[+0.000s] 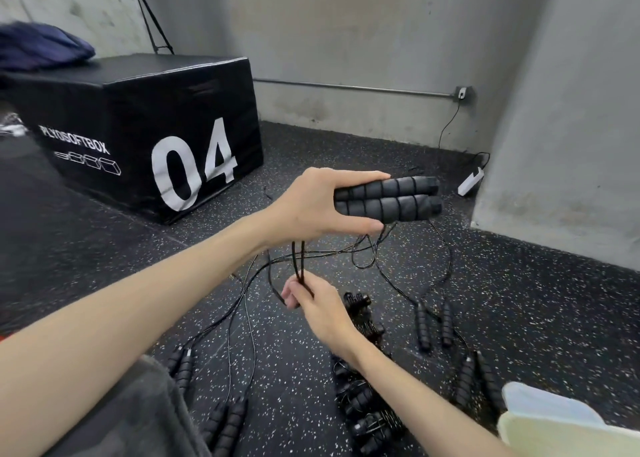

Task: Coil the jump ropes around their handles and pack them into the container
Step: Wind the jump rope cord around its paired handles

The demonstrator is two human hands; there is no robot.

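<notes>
Above the speckled floor (519, 301), the left hand (311, 204) grips a pair of handles (388, 198) side by side while the right hand (315, 301) pinches their dangling cord (299, 262) — winding not begun. A few coiled ropes (363, 404) lie below, several loose pairs (433, 321) remain — nothing packed yet that I can see.

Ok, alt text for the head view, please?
A left hand grips two black jump-rope handles side by side while the right hand pinches their cords below. More ropes lie on speckled flooring near a black plyo box.

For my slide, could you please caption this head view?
Left hand holds paired jump-rope handles; right hand pinches the doubled cord, ready for coiling.
</notes>
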